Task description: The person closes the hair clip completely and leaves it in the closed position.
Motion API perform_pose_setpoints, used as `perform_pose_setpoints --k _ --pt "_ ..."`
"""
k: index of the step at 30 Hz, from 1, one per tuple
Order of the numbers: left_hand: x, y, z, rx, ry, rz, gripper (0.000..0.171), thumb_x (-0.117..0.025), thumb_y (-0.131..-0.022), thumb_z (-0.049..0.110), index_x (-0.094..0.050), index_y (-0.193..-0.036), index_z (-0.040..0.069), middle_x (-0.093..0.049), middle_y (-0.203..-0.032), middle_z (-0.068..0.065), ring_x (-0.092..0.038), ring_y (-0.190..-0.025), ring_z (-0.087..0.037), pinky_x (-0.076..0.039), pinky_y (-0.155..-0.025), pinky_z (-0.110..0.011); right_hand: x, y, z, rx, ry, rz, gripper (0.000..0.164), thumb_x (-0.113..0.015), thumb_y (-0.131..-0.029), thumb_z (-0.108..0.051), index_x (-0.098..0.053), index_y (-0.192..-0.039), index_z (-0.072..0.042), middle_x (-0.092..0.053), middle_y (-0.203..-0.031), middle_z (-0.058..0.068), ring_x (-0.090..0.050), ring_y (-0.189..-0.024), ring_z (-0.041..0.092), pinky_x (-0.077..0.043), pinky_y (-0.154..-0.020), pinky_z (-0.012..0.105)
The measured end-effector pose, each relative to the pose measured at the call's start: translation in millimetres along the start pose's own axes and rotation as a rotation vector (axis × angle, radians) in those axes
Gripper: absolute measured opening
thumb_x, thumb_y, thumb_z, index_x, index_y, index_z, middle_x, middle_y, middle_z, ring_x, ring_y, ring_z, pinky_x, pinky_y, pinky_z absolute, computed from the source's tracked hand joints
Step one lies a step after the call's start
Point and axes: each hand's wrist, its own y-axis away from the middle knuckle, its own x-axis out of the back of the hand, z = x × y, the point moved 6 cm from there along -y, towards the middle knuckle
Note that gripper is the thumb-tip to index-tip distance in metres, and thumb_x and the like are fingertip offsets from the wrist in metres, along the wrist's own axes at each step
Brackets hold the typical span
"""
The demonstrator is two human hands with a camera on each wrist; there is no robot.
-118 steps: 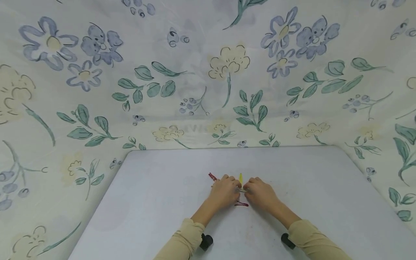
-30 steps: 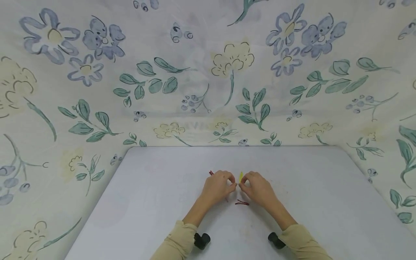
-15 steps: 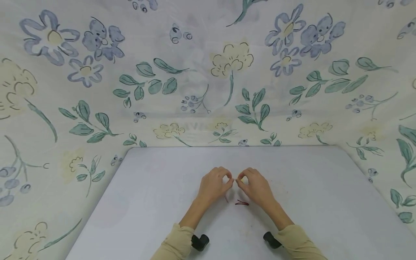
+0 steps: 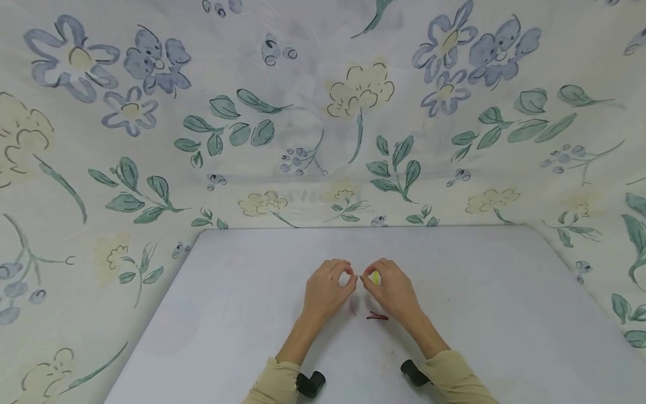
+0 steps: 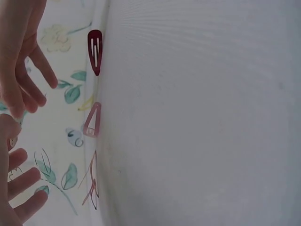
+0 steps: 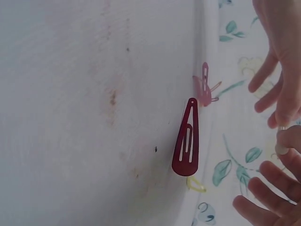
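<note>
Raised above the white table, my left hand [image 4: 327,287] and right hand [image 4: 396,286] meet fingertip to fingertip. Thumb and forefinger of each pinch a small pale hair clip [image 6: 282,149], mostly covered by the fingertips. The other fingers of the right hand [image 6: 273,188] spread loosely in the right wrist view. Below the hands, a dark red snap hair clip [image 4: 377,316] and a pink hair clip [image 4: 353,306] lie on the table. A yellow clip [image 4: 375,278] shows through the ring of the right thumb and forefinger. A thin red clip [image 5: 92,183] stands bent open in the left wrist view.
The white table [image 4: 242,292] reaches back to a cloth [image 4: 303,129] with flowers and leaves. Black wrist cameras [image 4: 310,384] hang under the sleeves. Small brown specks [image 6: 113,99] mark the tabletop.
Both hands have lifted from the tabletop and drifted slightly left, still pinching the pale clip. The left hand now hides the red clip at the far left in the head view.
</note>
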Motion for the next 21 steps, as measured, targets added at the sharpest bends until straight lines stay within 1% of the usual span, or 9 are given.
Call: perform_pose_setpoints --k 3,6,10,13,17,21 --pt "-0.2 0.2 0.2 -0.008 -0.013 0.032 0.012 -0.08 -0.078 0.02 -0.069 -0.08 0.015 -0.074 -0.097 0.002 -0.069 -0.09 -0.017 -0.056 -0.069 -0.03 -0.8 -0.9 0.5 -0.008 0.004 0.008 0.012 -0.075 -0.087 -0.019 -0.069 -0.09 -0.01 -0.068 -0.094 0.003 -0.065 -0.089 0.022 -0.057 -0.074 0.036" --pt "-0.8 -0.1 -1.2 -0.001 -0.019 0.045 0.011 -0.08 -0.078 0.02 -0.07 -0.08 0.016 -0.074 -0.099 0.001 -0.069 -0.09 -0.017 -0.056 -0.069 -0.031 -2.6 -1.4 1.6 -0.022 -0.001 0.015 0.013 -0.075 -0.088 -0.021 -0.069 -0.091 -0.01 -0.068 -0.096 0.003 -0.066 -0.092 0.023 -0.057 -0.077 0.036" --pt "-0.8 -1.1 -3.9 0.018 -0.005 0.043 0.01 -0.081 -0.079 0.018 -0.072 -0.079 0.015 -0.075 -0.101 0.0 -0.068 -0.091 -0.018 -0.056 -0.067 -0.031 -5.0 -2.4 2.5 -0.038 -0.016 0.024 0.015 -0.074 -0.088 -0.022 -0.069 -0.092 -0.009 -0.068 -0.097 0.004 -0.066 -0.093 0.023 -0.057 -0.078 0.037" --pt "0.0 -1.7 -5.0 0.029 0.001 0.042 0.009 -0.08 -0.079 0.018 -0.072 -0.079 0.015 -0.074 -0.102 0.001 -0.067 -0.086 -0.016 -0.055 -0.065 -0.03 -6.6 -3.0 2.6 -0.053 -0.014 0.02 0.015 -0.074 -0.088 -0.022 -0.069 -0.092 -0.009 -0.068 -0.097 0.004 -0.065 -0.093 0.023 -0.057 -0.079 0.037" --pt "0.6 -1.7 -5.9 0.042 -0.006 0.037 0.008 -0.08 -0.079 0.018 -0.072 -0.079 0.016 -0.074 -0.102 0.002 -0.065 -0.081 -0.014 -0.053 -0.063 -0.029 -8.4 -3.4 2.2 -0.071 -0.002 0.009 0.016 -0.075 -0.088 -0.024 -0.069 -0.093 -0.009 -0.068 -0.098 0.004 -0.065 -0.095 0.023 -0.056 -0.081 0.037" --pt "2.0 -1.9 -6.0 0.047 -0.021 0.031 0.009 -0.081 -0.079 0.018 -0.072 -0.078 0.016 -0.074 -0.102 0.002 -0.065 -0.082 -0.014 -0.052 -0.063 -0.029 -8.8 -3.6 1.0 -0.069 -0.004 0.01 0.016 -0.075 -0.088 -0.024 -0.068 -0.093 -0.01 -0.067 -0.098 0.004 -0.064 -0.094 0.022 -0.056 -0.081 0.036"
